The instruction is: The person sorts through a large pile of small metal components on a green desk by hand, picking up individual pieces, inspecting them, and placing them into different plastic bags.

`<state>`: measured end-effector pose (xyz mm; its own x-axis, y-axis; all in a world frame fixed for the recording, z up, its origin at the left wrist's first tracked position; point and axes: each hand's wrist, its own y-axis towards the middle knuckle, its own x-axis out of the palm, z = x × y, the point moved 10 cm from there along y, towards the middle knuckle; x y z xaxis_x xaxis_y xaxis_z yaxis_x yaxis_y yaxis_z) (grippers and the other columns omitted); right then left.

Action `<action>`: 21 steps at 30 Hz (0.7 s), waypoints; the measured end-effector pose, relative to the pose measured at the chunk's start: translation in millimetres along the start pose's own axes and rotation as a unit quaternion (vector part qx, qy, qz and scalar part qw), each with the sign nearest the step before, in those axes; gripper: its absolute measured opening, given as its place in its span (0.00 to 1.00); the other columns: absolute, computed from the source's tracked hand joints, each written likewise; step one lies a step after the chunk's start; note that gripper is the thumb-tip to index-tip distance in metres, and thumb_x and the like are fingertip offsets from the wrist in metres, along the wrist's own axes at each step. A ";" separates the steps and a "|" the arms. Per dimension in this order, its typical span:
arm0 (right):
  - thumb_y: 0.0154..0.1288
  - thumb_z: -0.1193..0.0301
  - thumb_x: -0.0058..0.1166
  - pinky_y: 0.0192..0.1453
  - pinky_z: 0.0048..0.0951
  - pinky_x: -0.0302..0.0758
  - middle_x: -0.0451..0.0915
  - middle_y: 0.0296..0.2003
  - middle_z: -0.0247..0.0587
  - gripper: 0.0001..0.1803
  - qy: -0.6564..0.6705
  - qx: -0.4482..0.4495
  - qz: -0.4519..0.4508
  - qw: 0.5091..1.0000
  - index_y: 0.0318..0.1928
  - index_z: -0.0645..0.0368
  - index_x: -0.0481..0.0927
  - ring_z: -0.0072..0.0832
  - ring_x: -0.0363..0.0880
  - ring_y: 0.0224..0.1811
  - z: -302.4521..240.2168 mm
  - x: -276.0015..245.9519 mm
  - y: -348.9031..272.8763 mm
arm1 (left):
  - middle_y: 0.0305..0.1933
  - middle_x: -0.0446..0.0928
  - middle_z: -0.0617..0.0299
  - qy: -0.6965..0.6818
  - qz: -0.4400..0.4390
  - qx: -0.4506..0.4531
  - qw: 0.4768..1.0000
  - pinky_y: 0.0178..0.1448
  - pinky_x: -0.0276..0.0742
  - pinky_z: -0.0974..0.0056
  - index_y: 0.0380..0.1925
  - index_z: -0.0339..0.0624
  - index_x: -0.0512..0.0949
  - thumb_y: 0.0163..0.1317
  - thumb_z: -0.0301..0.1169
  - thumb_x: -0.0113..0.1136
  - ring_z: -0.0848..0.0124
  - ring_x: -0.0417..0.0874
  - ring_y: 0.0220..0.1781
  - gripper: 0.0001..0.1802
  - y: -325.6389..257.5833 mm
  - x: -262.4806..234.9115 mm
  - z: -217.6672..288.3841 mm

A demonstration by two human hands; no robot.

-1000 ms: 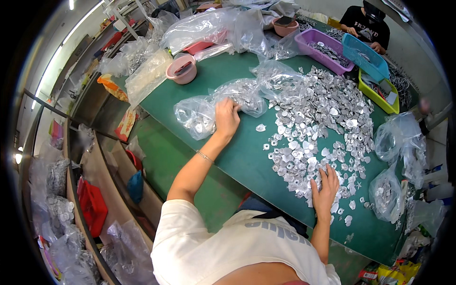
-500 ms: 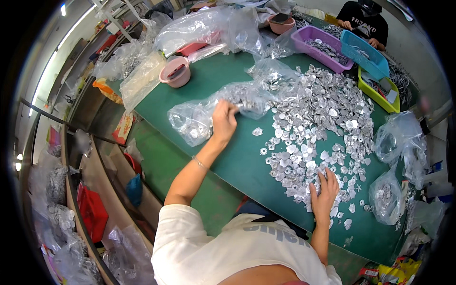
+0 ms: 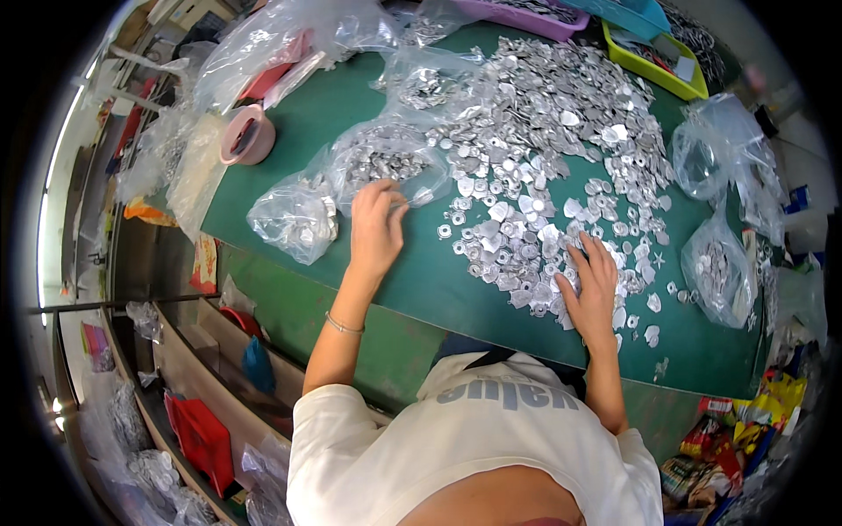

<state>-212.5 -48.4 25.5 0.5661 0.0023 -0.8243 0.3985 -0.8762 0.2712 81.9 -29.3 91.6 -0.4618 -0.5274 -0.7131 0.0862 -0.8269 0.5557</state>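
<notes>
Small silver metal pieces (image 3: 526,219), some flat and shield-like, others ringed with a hole, lie in a wide heap on the green table. My right hand (image 3: 592,294) rests on the heap's near edge, fingers spread and touching pieces. To the left lies a clear plastic bag (image 3: 428,186) with many grey metal pieces inside. At its near edge is my left hand (image 3: 377,230), fingers loosely bent and apart, with nothing visible in them; its fingertips partly overlap the bag. Beside it sits another clear bag (image 3: 294,219) with some pieces in it.
A pink tub (image 3: 248,136) stands at the left. Along the back are a lime-green basket (image 3: 658,66), a blue basket (image 3: 627,13) and a purple basket (image 3: 526,16). A bag of pieces (image 3: 717,272) lies at the right. Shelving with a red bin (image 3: 200,438) is at lower left.
The view has shifted, so the table lies higher in it. My left hand, blurred over the bag before, is now at its near edge, and the bag's contents show more. My right hand stays on the heap.
</notes>
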 end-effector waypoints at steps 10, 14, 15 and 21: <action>0.50 0.65 0.62 0.67 0.53 0.48 0.65 0.60 0.40 0.27 0.005 -0.031 -0.129 0.991 0.53 0.51 0.74 0.43 0.55 0.66 -23.8 3.1 -27.2 | 0.62 0.64 0.52 -0.080 -0.291 0.143 0.943 0.66 0.58 0.51 0.54 0.39 0.69 0.51 0.22 0.58 0.51 0.62 0.65 0.26 -61.1 106.9 142.5; 0.50 0.67 0.61 0.67 0.52 0.48 0.67 0.59 0.36 0.22 -0.039 0.003 -0.089 0.995 0.49 0.51 0.76 0.42 0.56 0.66 4.9 -10.0 -34.7 | 0.62 0.64 0.52 -0.147 -0.308 0.098 0.935 0.67 0.56 0.48 0.50 0.37 0.72 0.51 0.19 0.53 0.52 0.63 0.65 0.22 -88.5 116.2 130.0; 0.50 0.68 0.61 0.67 0.52 0.48 0.67 0.58 0.37 0.21 -0.033 0.017 -0.078 0.996 0.48 0.52 0.77 0.42 0.56 0.66 11.7 -16.9 -34.5 | 0.62 0.65 0.52 -0.181 -0.305 0.064 0.933 0.66 0.56 0.46 0.49 0.37 0.73 0.51 0.18 0.52 0.52 0.63 0.64 0.22 -88.7 111.3 120.3; 0.48 0.74 0.61 0.62 0.41 0.58 0.70 0.54 0.42 0.15 0.171 0.073 0.011 0.983 0.40 0.60 0.80 0.41 0.63 0.60 28.0 -33.8 -13.0 | 0.59 0.68 0.51 -0.121 -0.264 0.049 0.956 0.65 0.60 0.52 0.45 0.36 0.74 0.50 0.15 0.51 0.52 0.67 0.61 0.20 -94.8 85.3 109.9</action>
<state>-257.0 -50.7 36.0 0.7926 0.1216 -0.5975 0.2888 -0.9379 0.1923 -62.7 25.6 25.0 -0.6104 0.0281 -0.7916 -0.2918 -0.9370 0.1918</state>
